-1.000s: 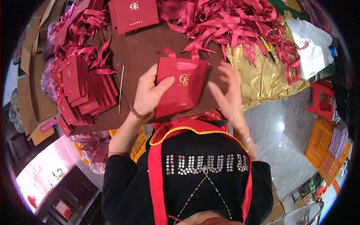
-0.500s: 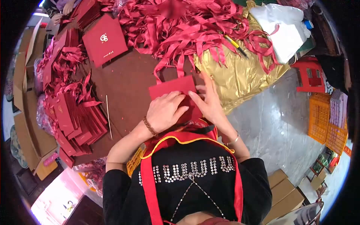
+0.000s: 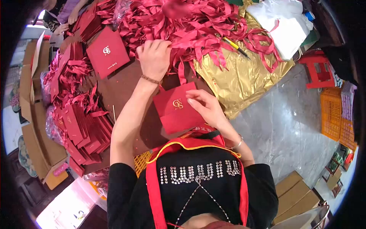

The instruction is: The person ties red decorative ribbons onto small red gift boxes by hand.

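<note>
A flat red paper bag or folder [image 3: 173,118] with a gold monogram lies on the brown table in front of me, a red ribbon coming out at its far edge. My right hand [image 3: 209,108] rests at its right side, fingers loosely stretched out and thumb apart, over the card. Further off, my left hand [image 3: 154,57] reaches into the near edge of a large heap of red ribbons [image 3: 202,26]. Its fingers are curled down around ribbon, the fingertips partly hidden.
A bigger red folder [image 3: 108,53] with a pale monogram lies at the far left. Stacks of red folders [image 3: 82,131] line the left side. Gold plastic sheeting [image 3: 240,84] with a yellow-black pen [image 3: 236,46] lies right. Another person's hands [image 3: 66,24] are at the far left.
My left hand has left the red folder and moved forward to the ribbon heap. The folder now shows its gold monogram, and my right hand has stayed at its right side.
</note>
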A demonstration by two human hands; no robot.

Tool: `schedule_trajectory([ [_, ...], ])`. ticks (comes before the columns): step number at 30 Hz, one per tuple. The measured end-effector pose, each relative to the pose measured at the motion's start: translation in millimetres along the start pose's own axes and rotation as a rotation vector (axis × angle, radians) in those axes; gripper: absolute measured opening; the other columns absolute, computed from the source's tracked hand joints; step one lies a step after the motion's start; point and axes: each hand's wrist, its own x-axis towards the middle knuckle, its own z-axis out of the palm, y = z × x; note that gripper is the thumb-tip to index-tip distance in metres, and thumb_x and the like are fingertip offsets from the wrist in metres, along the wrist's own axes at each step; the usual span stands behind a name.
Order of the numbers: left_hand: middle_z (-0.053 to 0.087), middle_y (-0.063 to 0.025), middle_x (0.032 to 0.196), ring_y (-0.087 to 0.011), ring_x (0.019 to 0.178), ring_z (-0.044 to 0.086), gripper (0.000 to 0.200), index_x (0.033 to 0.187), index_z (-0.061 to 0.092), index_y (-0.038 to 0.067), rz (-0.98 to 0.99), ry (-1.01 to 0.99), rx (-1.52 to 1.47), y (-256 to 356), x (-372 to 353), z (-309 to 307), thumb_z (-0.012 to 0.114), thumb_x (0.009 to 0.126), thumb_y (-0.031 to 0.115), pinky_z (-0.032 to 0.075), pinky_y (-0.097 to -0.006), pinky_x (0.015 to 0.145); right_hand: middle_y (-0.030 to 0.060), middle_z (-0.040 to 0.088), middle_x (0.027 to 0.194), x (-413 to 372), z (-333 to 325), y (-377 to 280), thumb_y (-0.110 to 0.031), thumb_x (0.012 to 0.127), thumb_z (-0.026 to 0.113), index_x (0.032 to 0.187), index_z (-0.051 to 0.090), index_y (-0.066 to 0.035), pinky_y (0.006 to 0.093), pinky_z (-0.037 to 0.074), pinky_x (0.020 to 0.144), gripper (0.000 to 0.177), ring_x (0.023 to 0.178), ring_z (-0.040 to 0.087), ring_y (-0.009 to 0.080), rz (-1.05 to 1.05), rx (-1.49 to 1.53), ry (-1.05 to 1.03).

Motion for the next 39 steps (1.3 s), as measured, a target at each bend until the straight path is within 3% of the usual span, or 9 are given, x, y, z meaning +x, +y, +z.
schedule_trajectory([
  [8, 0.058, -0.0026, 0.091, -0.0211, 0.090, 0.053, 0.023, 0.095, 0.066, 0.011, 0.223, -0.116, -0.123, 31, -40, -93, 0.063, 0.072, 0.009, 0.040, -0.0372, 0.077, 0.0061, 0.054, 0.122, 49, 2, -18, -0.033, 0.094, 0.050, 0.141, 0.032, -0.011, 0.0203, 0.038, 0.060, 0.055, 0.068, 0.048, 0.0084, 0.234, 1.008, -0.182],
  [11, 0.054, -0.0018, 0.091, -0.0212, 0.087, 0.051, 0.021, 0.091, 0.067, 0.013, 0.226, -0.144, 0.042, 22, -79, -100, 0.062, 0.071, 0.012, 0.039, -0.0373, 0.075, 0.0030, 0.057, 0.102, 53, -15, -2, -0.028, 0.094, 0.050, 0.118, 0.052, -0.011, 0.0192, 0.032, 0.053, 0.029, 0.059, 0.038, 0.0057, 0.198, 1.225, -0.127],
  [18, 0.059, -0.0114, 0.081, -0.0281, 0.075, 0.056, 0.023, 0.101, 0.065, 0.008, -0.320, -0.396, 0.006, -28, -158, -112, 0.053, 0.081, 0.005, 0.043, -0.0365, 0.068, 0.0034, 0.060, 0.089, -4, -32, -17, -0.020, 0.095, 0.050, 0.102, 0.056, -0.007, 0.0190, 0.033, 0.047, 0.016, 0.053, 0.042, 0.0057, 0.341, 0.678, -0.082],
  [21, 0.062, -0.0147, 0.091, -0.0314, 0.087, 0.058, 0.026, 0.103, 0.063, 0.004, -0.356, -0.241, -0.180, -39, -176, -110, 0.052, 0.079, 0.000, 0.047, -0.0373, 0.073, 0.0035, 0.064, 0.089, -26, -29, -27, -0.013, 0.094, 0.050, 0.103, 0.057, -0.005, 0.0181, 0.038, 0.049, 0.014, 0.060, 0.051, 0.0046, 0.592, 0.215, -0.467],
  [24, 0.063, -0.0153, 0.093, -0.0268, 0.090, 0.060, 0.021, 0.100, 0.064, 0.000, -0.516, -0.266, -0.362, -42, -175, -118, 0.052, 0.083, -0.002, 0.047, -0.0321, 0.078, 0.0024, 0.064, 0.089, -26, -27, -24, -0.015, 0.094, 0.053, 0.108, 0.057, -0.004, 0.0190, 0.039, 0.050, 0.018, 0.062, 0.050, 0.0035, 0.559, 0.084, -0.483],
  [26, 0.063, -0.0105, 0.087, -0.0172, 0.084, 0.061, 0.014, 0.097, 0.065, 0.000, -0.773, -0.223, -0.568, -46, -175, -113, 0.059, 0.084, 0.004, 0.046, -0.0264, 0.076, 0.0007, 0.063, 0.088, -10, -25, -18, -0.015, 0.092, 0.056, 0.107, 0.059, -0.003, 0.0204, 0.039, 0.053, 0.019, 0.063, 0.049, 0.0038, 0.248, -0.034, -0.303],
  [31, 0.065, -0.0116, 0.095, -0.0216, 0.084, 0.062, 0.027, 0.109, 0.060, 0.006, -0.825, -0.440, -0.285, -48, -162, -104, 0.063, 0.085, 0.017, 0.047, -0.0306, 0.077, 0.0024, 0.062, 0.084, 39, 4, -29, -0.012, 0.085, 0.062, 0.101, 0.063, -0.003, 0.0234, 0.043, 0.066, 0.018, 0.074, 0.055, 0.0105, -0.055, -0.470, -0.123],
  [33, 0.064, -0.0130, 0.104, -0.0296, 0.092, 0.061, 0.039, 0.119, 0.053, 0.010, -0.647, -0.470, -0.034, -45, -155, -108, 0.063, 0.084, 0.022, 0.047, -0.0388, 0.081, 0.0058, 0.061, 0.087, 58, 11, -14, -0.013, 0.080, 0.066, 0.103, 0.063, -0.006, 0.0297, 0.043, 0.073, 0.024, 0.085, 0.056, 0.0209, -0.598, -0.901, -0.028],
  [39, 0.059, -0.0089, 0.081, -0.0286, 0.076, 0.059, 0.033, 0.110, 0.055, 0.011, -0.501, -0.395, 0.217, -48, -158, -86, 0.062, 0.083, 0.029, 0.044, -0.0428, 0.066, 0.0041, 0.058, 0.100, 57, 29, -14, -0.028, 0.072, 0.072, 0.100, 0.064, -0.008, 0.0378, 0.037, 0.085, 0.035, 0.098, 0.051, 0.0243, -0.541, -1.130, -0.101],
])
